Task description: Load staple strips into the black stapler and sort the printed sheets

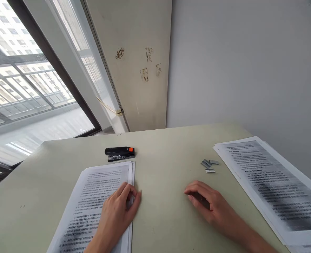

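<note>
A stack of printed sheets (97, 196) lies on the pale table (166, 154) in front of me. My left hand (118, 211) rests flat on its right edge, fingers stretched along the paper's side. My right hand (208, 203) lies on the bare table to the right, fingers loosely curled and pointing left, holding nothing that I can see. A black stapler (120, 153) with an orange tip lies just beyond the stack. Several grey staple strips (209, 165) lie a little beyond my right hand.
A second pile of printed sheets (271, 186) covers the table's right side, next to the grey wall. A large window (26, 80) is at the left, beyond the table's far left corner.
</note>
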Motion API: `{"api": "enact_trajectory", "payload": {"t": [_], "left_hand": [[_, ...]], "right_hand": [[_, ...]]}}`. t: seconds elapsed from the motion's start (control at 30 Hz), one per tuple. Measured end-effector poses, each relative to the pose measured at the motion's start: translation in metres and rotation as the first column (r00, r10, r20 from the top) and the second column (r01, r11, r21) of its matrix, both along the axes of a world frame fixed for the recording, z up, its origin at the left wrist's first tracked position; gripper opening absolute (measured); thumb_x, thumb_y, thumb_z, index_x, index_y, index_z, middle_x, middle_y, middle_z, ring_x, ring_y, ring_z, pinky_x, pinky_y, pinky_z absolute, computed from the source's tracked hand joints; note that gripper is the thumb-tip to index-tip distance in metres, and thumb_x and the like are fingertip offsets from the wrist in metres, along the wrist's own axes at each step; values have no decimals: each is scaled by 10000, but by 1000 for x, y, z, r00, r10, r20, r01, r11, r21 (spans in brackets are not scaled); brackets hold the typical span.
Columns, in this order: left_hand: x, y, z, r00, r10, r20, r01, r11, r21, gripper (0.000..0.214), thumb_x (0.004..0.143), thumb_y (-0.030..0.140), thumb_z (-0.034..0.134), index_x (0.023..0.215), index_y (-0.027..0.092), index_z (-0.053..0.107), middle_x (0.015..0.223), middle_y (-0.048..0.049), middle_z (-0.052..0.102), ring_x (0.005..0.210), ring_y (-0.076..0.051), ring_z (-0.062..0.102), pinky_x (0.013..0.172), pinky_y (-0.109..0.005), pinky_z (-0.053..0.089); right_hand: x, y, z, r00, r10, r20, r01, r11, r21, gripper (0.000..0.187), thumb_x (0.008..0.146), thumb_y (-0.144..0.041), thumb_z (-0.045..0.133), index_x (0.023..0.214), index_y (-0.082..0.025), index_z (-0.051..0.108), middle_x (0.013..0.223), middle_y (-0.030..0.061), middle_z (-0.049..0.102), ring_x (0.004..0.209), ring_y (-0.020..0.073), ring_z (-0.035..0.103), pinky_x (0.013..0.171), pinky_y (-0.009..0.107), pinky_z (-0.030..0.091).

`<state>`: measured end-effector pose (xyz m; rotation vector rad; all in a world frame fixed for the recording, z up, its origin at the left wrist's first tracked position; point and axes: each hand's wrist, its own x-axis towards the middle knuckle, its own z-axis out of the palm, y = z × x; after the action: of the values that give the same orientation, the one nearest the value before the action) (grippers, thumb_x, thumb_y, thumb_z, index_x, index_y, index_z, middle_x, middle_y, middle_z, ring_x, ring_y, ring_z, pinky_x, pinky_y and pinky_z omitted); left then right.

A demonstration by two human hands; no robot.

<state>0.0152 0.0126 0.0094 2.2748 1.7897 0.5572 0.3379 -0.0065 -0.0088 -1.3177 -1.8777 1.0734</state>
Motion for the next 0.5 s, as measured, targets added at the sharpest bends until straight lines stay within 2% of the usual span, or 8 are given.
{"api": "enact_trajectory", "payload": {"t": [0.07, 0.13, 0.23, 0.33, 0.4, 0.5], "left_hand": [[-4, 4, 9, 1000, -2, 21, 3, 998, -60, 332, 1047, 508, 475, 867, 254, 591, 736, 39, 610, 542, -134, 549, 546, -262, 430], [-10, 9, 20, 1000, 22, 19, -22, 999, -26, 345, 1050, 537, 458, 916, 256, 607, 781, 23, 633, 576, -148, 565, 560, -275, 448], [-22, 25, 40, 997, 69, -35, -61, 983, 174, 338, 1051, 527, 442, 1011, 247, 627, 956, -44, 679, 807, -216, 645, 693, -328, 512], [-36, 50, 54, 987, 94, -128, -51, 950, 308, 338, 1059, 491, 422, 1128, 232, 629, 1167, -109, 683, 1101, -312, 613, 866, -427, 530], [-46, 71, 58, 975, 105, -195, -41, 951, 305, 367, 1056, 465, 425, 1252, 216, 609, 1311, -140, 650, 1233, -356, 552, 984, -507, 502], [-63, 103, 56, 966, 51, -253, 1, 980, 201, 441, 1022, 441, 475, 1375, 192, 565, 1441, -173, 614, 1359, -394, 481, 1091, -590, 433]], "right_hand": [[0, -1, 2, 1000, -3, 1, 3, 1000, 1, 231, 1106, -365, 454, 1076, -268, 661, 1094, 54, 684, 933, 202, 642, 790, 313, 539], [0, -1, 3, 1000, -5, -2, 5, 1000, 4, 226, 1103, -359, 458, 1071, -264, 661, 1081, 51, 685, 903, 197, 637, 782, 316, 534], [0, 0, 2, 1000, -4, -13, 4, 1000, 17, 217, 1099, -345, 466, 1064, -258, 661, 1071, 46, 689, 873, 190, 633, 763, 317, 524], [-1, 0, 1, 1000, -3, -11, 3, 999, 38, 217, 1096, -337, 468, 1056, -251, 663, 1062, 49, 693, 861, 192, 633, 739, 321, 514], [-1, 0, 0, 1000, -1, -10, 1, 999, 45, 217, 1094, -329, 468, 1056, -246, 665, 1061, 50, 695, 851, 191, 632, 726, 322, 508], [0, 0, -1, 1000, 2, -26, -1, 998, 55, 209, 1091, -319, 475, 1065, -243, 668, 1073, 46, 695, 867, 187, 638, 756, 323, 512]]}}
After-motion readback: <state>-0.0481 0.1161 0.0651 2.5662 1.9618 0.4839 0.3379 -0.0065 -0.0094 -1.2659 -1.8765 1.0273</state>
